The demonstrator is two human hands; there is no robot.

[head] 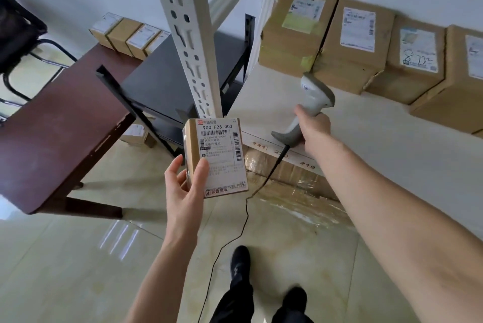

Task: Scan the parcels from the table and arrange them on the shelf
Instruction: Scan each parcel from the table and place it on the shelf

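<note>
My left hand (184, 186) holds a small cardboard parcel (217, 158) upright in front of me, its white barcode label facing up. My right hand (312, 129) grips the handle of a grey-white barcode scanner (311, 99) whose head rests on or just above the pale shelf board (339, 145). A black cable (243, 223) hangs from the scanner to the floor. Several labelled cardboard parcels (358, 43) stand in a row at the back of the shelf. More small parcels (128, 35) sit at the far end of the dark brown table (60, 124).
A white perforated shelf upright (188, 35) rises just behind the held parcel. A black lower rack (167, 79) stands between table and shelf. A wrapped carton (287, 179) lies under the shelf. A black chair (18, 35) stands at far left. My feet show below on glossy tiles.
</note>
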